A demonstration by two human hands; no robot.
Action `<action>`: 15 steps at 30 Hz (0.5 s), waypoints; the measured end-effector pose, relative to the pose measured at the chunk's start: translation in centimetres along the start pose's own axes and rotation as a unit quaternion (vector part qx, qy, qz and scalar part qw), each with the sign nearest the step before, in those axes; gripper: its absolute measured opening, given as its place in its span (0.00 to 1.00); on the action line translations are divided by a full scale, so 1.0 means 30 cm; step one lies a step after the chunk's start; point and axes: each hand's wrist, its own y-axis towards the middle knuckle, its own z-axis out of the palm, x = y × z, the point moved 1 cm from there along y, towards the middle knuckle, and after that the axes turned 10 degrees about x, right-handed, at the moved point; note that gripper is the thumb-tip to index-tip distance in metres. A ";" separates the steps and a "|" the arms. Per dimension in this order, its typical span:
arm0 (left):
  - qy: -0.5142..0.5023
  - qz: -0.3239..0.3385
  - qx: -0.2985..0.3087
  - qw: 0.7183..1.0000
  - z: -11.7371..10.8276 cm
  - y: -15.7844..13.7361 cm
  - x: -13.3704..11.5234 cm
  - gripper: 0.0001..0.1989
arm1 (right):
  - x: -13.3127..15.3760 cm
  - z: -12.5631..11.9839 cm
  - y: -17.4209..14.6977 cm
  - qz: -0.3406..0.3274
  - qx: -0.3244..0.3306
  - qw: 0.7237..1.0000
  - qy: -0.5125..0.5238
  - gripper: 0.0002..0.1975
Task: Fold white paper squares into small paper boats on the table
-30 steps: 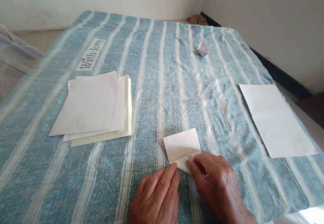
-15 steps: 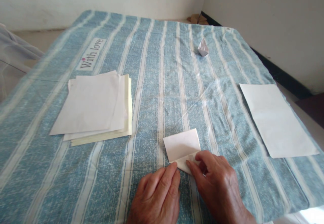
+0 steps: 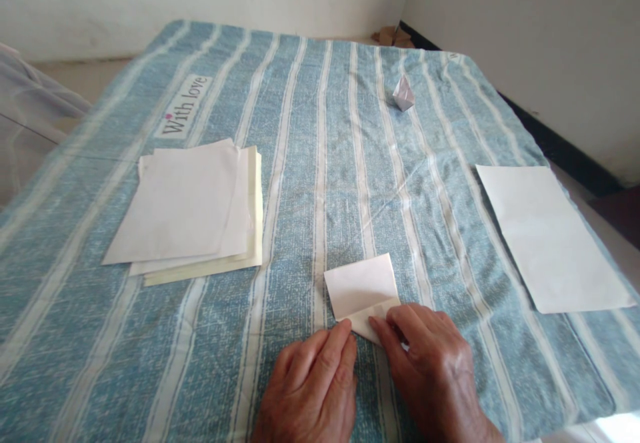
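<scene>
One white paper [image 3: 360,286] is folded — a flap [image 3: 364,317] crosses its near end.

At the near side, the left hand [image 3: 313,383] and right hand [image 3: 433,363] touch the near end of a folded white paper [image 3: 360,285] on a striped blue cloth [image 3: 293,229]. A paper stack [image 3: 175,206] lies left, a white sheet [image 3: 550,243] right; far off sits what looks like a paper boat [image 3: 403,95].

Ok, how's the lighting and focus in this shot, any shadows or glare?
Head view: soft shade above the crease of the folded paper; head view: dark shadow along the left edge of the lone sheet; head view: bottom right corner washed out; head view: small paper boat looks soft.
</scene>
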 end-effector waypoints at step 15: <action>0.013 0.003 0.000 1.000 -0.010 0.002 -0.003 0.13 | -0.004 -0.002 -0.015 -0.066 -0.024 0.996 -0.060 0.16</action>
